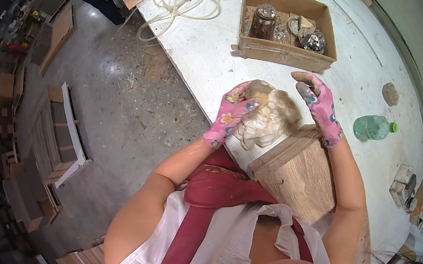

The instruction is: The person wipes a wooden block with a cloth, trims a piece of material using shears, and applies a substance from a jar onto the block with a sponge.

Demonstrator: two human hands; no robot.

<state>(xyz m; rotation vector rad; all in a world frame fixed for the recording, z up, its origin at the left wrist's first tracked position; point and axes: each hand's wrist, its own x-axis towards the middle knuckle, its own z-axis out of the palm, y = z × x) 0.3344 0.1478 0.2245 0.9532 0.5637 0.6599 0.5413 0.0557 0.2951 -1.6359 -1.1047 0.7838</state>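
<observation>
Left hand (233, 111): rag (270, 123) gripped
Right hand (320, 107): held half-open, right of rag
Rag: bunching step apparently in hand
Near wood (299, 176): clearance probably called for next

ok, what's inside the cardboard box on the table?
In the box: a dark jar at left, a black-and-silver lump at right, unclear clutter between. Anything beneath them or tucked behind the near wall is covered.
</observation>
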